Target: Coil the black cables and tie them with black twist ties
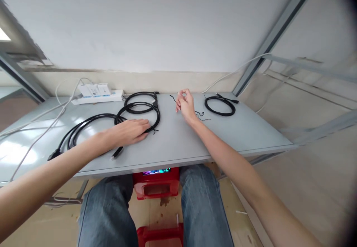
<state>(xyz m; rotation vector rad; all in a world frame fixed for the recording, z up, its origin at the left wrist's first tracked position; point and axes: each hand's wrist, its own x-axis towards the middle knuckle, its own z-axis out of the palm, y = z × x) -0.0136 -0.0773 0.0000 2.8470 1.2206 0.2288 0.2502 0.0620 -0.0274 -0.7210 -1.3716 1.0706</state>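
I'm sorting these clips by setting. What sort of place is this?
Probably a bare workshop or assembly workstation, not a home: a plain grey table against an unfinished wall, metal framing around it, a white power strip, and coiled black cables under the left hand.

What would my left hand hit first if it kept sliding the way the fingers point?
Likely the coiled black cable: the left hand, flat on the table, has its fingertips at the loop's near edge.

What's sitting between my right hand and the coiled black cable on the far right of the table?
Nothing solid. Only bare table and a few thin twist ties lie between the right hand and the coiled cable.
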